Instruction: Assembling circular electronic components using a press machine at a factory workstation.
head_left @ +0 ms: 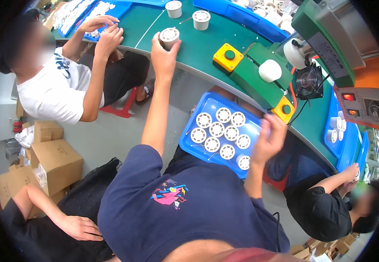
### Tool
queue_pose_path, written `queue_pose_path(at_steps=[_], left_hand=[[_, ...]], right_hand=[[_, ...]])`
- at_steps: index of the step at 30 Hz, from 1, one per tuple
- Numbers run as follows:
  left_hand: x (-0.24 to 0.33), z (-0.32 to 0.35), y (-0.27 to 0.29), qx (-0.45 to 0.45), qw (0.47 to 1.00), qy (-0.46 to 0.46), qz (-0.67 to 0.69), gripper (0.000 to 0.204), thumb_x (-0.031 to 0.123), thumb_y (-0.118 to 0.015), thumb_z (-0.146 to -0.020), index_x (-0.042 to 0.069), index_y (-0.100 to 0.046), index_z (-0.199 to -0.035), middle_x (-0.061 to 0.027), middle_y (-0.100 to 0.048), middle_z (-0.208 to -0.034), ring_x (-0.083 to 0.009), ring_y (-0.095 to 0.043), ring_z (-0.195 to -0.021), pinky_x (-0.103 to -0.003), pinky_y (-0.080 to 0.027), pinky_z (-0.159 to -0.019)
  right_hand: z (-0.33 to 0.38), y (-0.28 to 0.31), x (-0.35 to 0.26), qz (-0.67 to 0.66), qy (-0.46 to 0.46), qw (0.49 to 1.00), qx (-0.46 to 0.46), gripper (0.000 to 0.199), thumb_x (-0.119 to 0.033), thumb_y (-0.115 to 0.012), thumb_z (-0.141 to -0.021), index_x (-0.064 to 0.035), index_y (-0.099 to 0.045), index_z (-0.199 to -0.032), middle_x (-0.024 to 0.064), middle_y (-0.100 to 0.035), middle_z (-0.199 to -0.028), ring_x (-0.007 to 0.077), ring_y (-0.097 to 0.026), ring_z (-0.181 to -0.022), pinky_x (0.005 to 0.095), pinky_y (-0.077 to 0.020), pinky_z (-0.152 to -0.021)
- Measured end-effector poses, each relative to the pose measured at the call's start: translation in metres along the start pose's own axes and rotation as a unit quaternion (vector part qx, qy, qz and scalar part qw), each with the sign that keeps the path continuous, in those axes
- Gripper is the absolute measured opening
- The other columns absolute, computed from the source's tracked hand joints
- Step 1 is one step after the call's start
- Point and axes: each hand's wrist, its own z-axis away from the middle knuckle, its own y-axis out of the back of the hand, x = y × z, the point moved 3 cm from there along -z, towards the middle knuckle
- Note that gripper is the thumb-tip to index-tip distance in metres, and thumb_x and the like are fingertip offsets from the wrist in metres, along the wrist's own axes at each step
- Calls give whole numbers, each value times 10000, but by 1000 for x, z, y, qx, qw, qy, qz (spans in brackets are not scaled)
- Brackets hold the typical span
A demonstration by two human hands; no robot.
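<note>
My left hand (164, 56) reaches out over the near edge of the green table. Its fingers are wrapped round a white round plastic housing (169, 36) with a slotted top. Two similar white housings, one at the back (173, 8) and one to the right (201, 20), stand on the table beyond it. My right hand (271, 136) is smeared by motion, over the right side of a blue tray (188, 144) and close to a yellow button box (283, 111). Whether its fingers hold anything I cannot make out. Several slotted white housings (216, 129) with thin wires sit in the tray.
A green press (259, 78) bears a white round piece (270, 70) and another yellow button box (228, 57). A black fan (309, 81) stands beside it. People work at the left (58, 94) and right (323, 205); another person's hand (82, 228) rests at lower left.
</note>
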Motion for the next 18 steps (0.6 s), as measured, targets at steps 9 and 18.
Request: queue_pose_path(at_steps=[9,18], left_hand=[[75,112,17,-161,985,-49,32,802,112,-866,-812,0,-436,-1480,-210,-656,-1318,-276,-652,-1216,-388,-489,-1048],[120,147,-3,-238,957,-144,78,795,57,-836,-775,50,-470,-1480,-179,-632,-1345,-385,-621,-1200,-453,-533,-978]], right_hand=[[-40,-102,-59,-85,22,981,-171,703,-198,-851,-808,23,-532,-1394,212,-579,-1315,355,-603,-1179,421,-513,-987],[-44,-65,-36,-79,29,984,-156,649,-134,-868,-784,-8,-596,-1359,162,-659,-1272,292,-665,-1172,402,-541,-989]])
